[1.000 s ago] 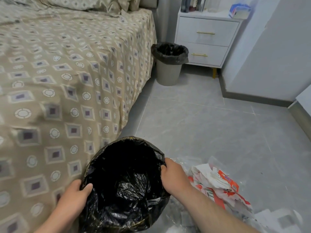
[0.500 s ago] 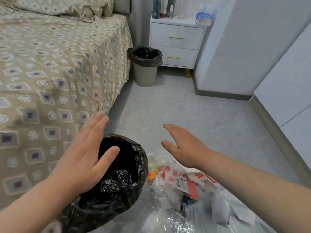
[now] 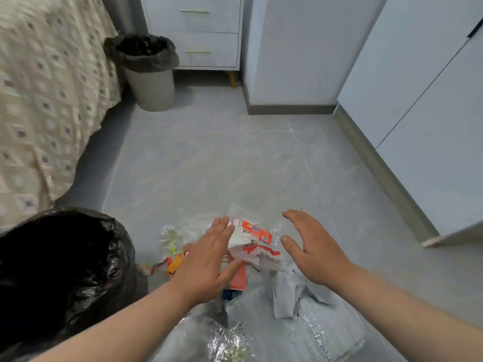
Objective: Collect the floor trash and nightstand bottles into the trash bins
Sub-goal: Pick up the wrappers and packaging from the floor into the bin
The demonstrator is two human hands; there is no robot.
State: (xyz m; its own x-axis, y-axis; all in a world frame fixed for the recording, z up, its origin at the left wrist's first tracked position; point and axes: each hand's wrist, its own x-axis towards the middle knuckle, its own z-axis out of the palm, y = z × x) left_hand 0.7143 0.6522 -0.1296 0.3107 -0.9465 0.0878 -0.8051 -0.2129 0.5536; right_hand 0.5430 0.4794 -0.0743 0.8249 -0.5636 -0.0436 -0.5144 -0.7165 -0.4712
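Observation:
A heap of floor trash lies in front of me: a crumpled white and red paper wrapper (image 3: 254,244), clear plastic (image 3: 172,237), grey bags (image 3: 300,309) and silver foil (image 3: 227,340). My left hand (image 3: 209,262) hovers open over the left side of the wrapper. On the wrapper's right side my right hand (image 3: 313,249) is spread open, holding nothing. A bin lined with a black bag (image 3: 60,270) stands at my lower left, beside the heap. A second grey bin with a black liner (image 3: 146,71) stands far off by the nightstand (image 3: 198,30).
The bed with its patterned cover (image 3: 44,105) runs along the left. White cabinet doors (image 3: 431,121) and a skirting line the right side. Bare grey tiles (image 3: 222,158) stretch between the heap and the far bin. The nightstand's top is out of view.
Both hands have let go of the near bin and moved right and down over the trash heap. My view has tilted down and turned right.

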